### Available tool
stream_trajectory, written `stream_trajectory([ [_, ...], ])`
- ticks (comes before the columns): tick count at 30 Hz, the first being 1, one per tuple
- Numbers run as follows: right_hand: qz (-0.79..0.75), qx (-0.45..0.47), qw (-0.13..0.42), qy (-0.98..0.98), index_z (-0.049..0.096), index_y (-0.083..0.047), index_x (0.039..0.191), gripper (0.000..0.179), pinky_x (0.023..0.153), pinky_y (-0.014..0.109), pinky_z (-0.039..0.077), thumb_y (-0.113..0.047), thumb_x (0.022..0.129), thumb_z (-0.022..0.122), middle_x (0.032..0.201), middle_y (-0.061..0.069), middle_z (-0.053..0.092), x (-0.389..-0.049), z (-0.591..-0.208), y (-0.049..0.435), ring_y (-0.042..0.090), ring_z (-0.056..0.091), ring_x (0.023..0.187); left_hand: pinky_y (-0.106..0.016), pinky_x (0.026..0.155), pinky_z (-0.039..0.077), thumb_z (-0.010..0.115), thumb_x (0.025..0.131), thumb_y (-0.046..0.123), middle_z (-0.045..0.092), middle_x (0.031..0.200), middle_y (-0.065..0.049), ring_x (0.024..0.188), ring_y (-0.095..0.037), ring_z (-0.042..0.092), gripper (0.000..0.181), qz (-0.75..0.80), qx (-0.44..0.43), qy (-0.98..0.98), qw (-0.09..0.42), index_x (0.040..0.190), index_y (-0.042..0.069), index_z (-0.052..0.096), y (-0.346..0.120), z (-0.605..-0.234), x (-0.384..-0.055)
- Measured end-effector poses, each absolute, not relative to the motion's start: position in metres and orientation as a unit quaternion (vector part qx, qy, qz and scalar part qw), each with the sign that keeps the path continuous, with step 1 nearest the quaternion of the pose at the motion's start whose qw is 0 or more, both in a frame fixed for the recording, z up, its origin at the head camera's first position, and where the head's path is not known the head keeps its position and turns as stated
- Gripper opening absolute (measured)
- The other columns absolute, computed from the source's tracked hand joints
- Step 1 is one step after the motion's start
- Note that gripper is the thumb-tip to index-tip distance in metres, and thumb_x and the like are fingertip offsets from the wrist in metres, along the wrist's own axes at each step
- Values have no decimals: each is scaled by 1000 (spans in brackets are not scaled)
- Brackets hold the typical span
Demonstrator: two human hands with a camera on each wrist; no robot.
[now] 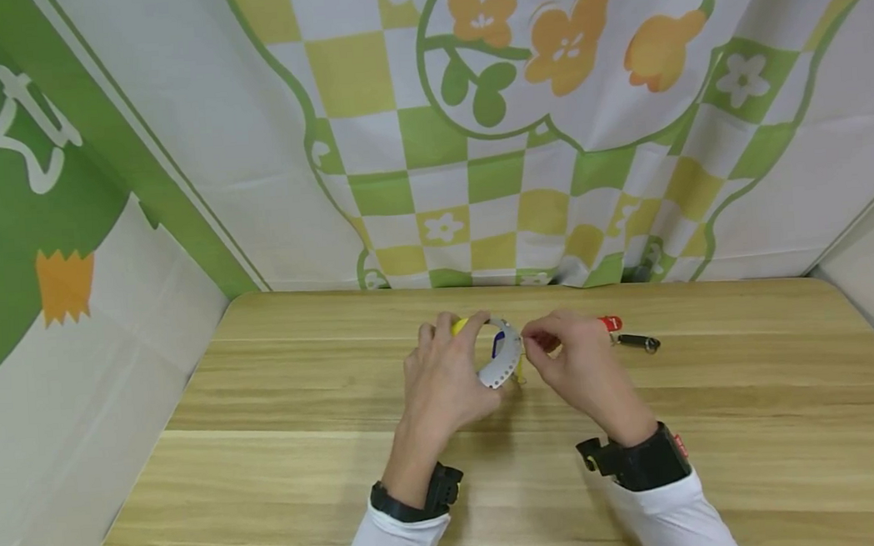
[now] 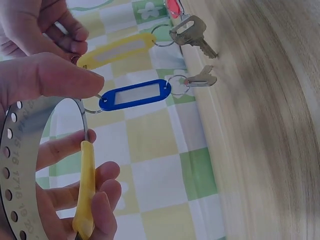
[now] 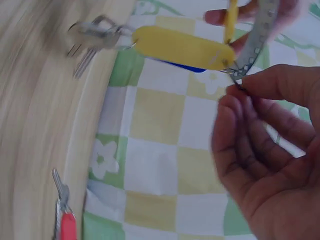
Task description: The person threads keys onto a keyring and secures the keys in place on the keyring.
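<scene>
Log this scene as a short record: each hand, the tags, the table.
Left hand: holds a numbered silver metal ring with a yellow handle
Right hand: pinches near one end of a yellow oval plastic tag
Blue oval plastic tag: beside the ring, a silver key at its end
Wooden table: red tag and black keychain, right of right hand

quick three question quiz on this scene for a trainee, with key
1. The person's left hand holds a curved silver metal band; its handle is: a) red b) yellow c) green.
2. True or false: silver metal keys are attached to the oblong yellow plastic tag and the oblong blue plastic tag.
3. Fill in: a slim ____ object lies near the red plastic tag on the wooden table.

Key: 1 b; 2 true; 3 black.
</scene>
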State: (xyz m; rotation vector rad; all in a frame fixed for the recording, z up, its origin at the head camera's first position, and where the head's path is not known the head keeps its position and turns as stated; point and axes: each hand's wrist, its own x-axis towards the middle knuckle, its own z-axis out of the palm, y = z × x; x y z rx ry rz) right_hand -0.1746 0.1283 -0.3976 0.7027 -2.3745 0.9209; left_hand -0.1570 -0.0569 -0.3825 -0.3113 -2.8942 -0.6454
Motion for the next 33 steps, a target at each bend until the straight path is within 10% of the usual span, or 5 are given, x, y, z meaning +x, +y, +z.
stream_trajectory([
  [14, 466, 156, 76, -867, 73, 0, 91, 5, 64, 26, 51, -1, 92, 69, 82, 7, 69, -179, -395, 136, 15, 62, 71, -50, 76, 51, 88, 61, 29, 54, 137, -15, 110, -34, 52, 88, -215, -111, -966, 88, 143, 23, 58, -55, -383, -157],
  [26, 289, 284, 265, -875, 70, 1, 87, 3, 61, 33, 50, 3, 86, 69, 81, 7, 63, -176, -400, 128, 18, 58, 71, -51, 77, 50, 90, 60, 29, 55, 135, -15, 109, -33, 51, 88, -219, -111, -966, 85, 141, 23, 59, -57, -385, -158],
  [33, 280, 335, 276, -856, 70, 2, 90, 7, 62, 34, 55, 7, 85, 69, 83, 8, 65, -179, -402, 133, 19, 64, 75, -50, 71, 50, 85, 61, 26, 56, 135, -15, 108, -33, 53, 86, -214, -121, -967, 68, 143, 24, 58, -61, -384, -159],
])
